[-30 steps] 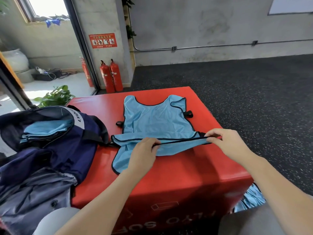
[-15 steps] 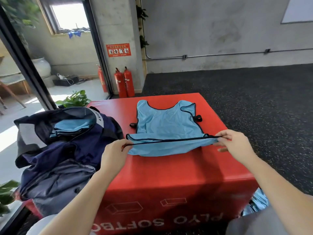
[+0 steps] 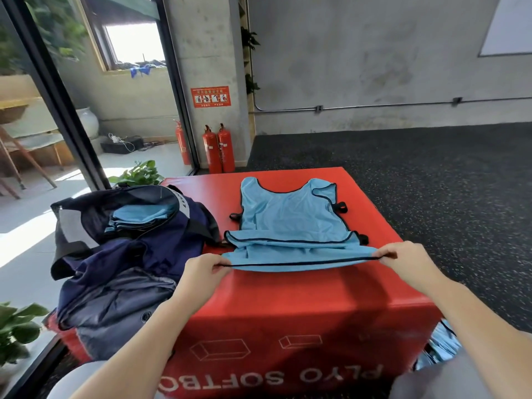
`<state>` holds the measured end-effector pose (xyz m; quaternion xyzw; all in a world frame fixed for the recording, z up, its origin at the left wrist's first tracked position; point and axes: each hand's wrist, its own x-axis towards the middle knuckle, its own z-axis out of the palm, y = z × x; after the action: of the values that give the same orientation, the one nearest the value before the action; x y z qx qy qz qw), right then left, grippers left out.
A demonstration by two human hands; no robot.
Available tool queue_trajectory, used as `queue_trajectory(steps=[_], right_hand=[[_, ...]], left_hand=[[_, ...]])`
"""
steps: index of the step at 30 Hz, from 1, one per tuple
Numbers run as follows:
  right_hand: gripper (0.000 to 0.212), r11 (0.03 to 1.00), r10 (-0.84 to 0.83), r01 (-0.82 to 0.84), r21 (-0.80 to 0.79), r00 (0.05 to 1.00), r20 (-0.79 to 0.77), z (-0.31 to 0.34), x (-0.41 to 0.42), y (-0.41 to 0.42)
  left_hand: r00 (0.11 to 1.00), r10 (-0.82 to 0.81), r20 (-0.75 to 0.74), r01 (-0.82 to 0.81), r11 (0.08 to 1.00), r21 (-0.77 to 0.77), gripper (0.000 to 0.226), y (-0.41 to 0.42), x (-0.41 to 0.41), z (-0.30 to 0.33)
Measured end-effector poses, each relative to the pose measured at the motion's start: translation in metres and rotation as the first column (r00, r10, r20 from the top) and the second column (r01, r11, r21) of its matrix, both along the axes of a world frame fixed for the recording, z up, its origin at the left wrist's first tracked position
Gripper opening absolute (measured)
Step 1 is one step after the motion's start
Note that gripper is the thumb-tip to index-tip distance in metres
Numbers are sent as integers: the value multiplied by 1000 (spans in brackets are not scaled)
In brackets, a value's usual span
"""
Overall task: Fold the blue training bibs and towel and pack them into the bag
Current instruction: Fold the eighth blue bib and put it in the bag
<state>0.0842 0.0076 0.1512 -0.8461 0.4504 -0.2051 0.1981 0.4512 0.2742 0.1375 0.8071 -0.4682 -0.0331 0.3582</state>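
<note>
A light blue training bib with black trim lies flat on the red soft box, neck end away from me. Its near hem is lifted off the box and stretched taut between my hands. My left hand pinches the hem's left corner and my right hand pinches the right corner. On the box's left side an open navy bag slumps, with several folded blue bibs stacked inside its mouth.
More blue fabric hangs low beside the box's right side, near my lap. Two red fire extinguishers stand against the pillar behind. Potted plants sit left of the box; dark speckled floor stretches to the right.
My left hand slid leftward along the hem to its corner. Both hands then raised the near hem and drew it toward me, pulling it taut.
</note>
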Motion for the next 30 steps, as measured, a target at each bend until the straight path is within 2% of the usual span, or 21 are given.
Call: queue_trajectory(steps=[2,4,6,7,13,17,22,27,30], right_hand=[[19,999,43,-42,15,996,-74,-3,-3,2],[23,993,111,-102,51,969,-221,-10,-6,1],[17,982,187,-169,80,899,-396,-15,-8,1],[12,978,208,-187,92,880,-427,-16,-9,2],[28,984,180,-166,72,935,-307,-18,0,0],[29,981,196,-192,39,962,-192,-11,31,5],[24,963,267,-268,2,957,-112,-5,79,-2],[13,950,310,-311,-1,947,-83,-9,124,-23],[15,944,328,-329,8,938,-108,-19,143,-38]], left_hand=[[998,-45,39,41,995,91,9,6,1,-7],[988,-134,77,115,970,214,5,11,-1,-13],[961,-243,132,191,928,319,5,16,-3,-20],[951,-266,155,200,918,342,9,19,-3,-24],[941,-178,288,100,959,265,35,28,-6,-27],[957,-125,262,66,973,222,21,5,-7,-17],[968,-128,217,96,983,154,21,-48,-8,-9],[970,-162,183,148,985,89,22,-102,-2,-10],[965,-186,186,170,981,97,22,-127,4,-11]])
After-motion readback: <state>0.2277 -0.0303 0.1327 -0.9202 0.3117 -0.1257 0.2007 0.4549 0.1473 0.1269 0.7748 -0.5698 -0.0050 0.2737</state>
